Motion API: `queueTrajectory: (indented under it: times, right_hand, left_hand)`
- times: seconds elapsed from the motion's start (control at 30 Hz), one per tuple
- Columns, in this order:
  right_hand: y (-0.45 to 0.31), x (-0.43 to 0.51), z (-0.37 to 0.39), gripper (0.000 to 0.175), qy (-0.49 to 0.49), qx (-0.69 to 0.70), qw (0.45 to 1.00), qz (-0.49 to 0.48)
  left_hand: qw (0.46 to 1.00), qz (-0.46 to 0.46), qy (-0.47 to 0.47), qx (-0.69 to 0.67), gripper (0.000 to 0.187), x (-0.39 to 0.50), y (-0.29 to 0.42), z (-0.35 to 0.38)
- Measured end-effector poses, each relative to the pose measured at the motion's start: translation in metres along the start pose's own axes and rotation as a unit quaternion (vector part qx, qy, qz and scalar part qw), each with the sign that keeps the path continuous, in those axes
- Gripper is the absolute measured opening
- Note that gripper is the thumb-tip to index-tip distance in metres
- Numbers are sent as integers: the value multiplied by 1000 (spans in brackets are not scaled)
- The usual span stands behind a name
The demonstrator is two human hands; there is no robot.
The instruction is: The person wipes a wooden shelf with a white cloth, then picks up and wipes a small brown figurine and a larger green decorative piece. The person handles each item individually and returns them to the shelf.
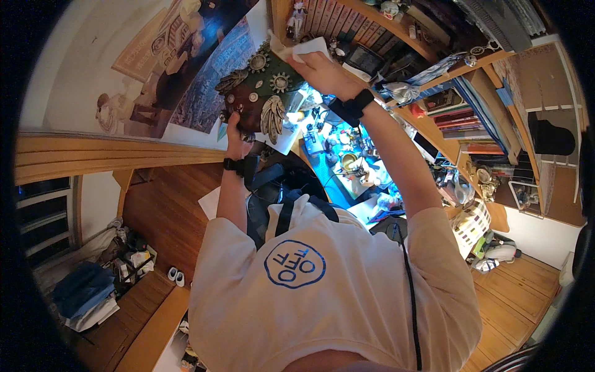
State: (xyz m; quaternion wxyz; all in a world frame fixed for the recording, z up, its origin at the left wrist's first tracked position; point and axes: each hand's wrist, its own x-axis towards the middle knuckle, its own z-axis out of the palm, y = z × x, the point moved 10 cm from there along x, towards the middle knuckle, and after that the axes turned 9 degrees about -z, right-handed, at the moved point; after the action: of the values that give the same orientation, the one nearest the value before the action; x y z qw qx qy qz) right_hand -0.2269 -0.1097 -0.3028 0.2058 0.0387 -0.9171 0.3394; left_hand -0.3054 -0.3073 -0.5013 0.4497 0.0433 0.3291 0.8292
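My left hand [239,142] grips the lower edge of a dark red and green ornamental piece [269,83], raised in front of me. Silver-coloured metal wings, toothed gears and small round studs cover its face; its exact kind cannot be told. At its upper right edge, my right hand [325,74] has its fingers closed on a thin white cloth or tissue [279,48], partly blurred. Whether the fingers also touch the piece is unclear. Each wrist wears a black band with a block-shaped device.
Beneath my right arm is a brightly lit, cluttered desk [332,179]. Shelves with a row of books [346,25] and figurines stand beyond. Posters [214,79] hang on the left wall. A black cable [411,297] runs down my shirt. Folded clothes [86,288] lie at lower left.
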Motion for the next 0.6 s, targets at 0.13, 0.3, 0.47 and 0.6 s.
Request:
queueTrajectory:
  times: [0.13,0.3,0.47,0.6]
  right_hand:
    - [41,-18,-4,37,-85,30,993,76]
    - [40,-2,-30,31,-57,-68,996,-15]
    - [-9,3,-13,32,-13,-18,993,-112]
    - [7,-23,15,31,-106,171,979,34]
  left_hand:
    - [999,-36,10,34,63,-6,0,-4]
    - [995,-77,2,64,63,-13,-7,-7]
    - [993,-92,32,59,65,-8,-15,-34]
    - [993,-100,-51,-29,60,-1,-14,-48]
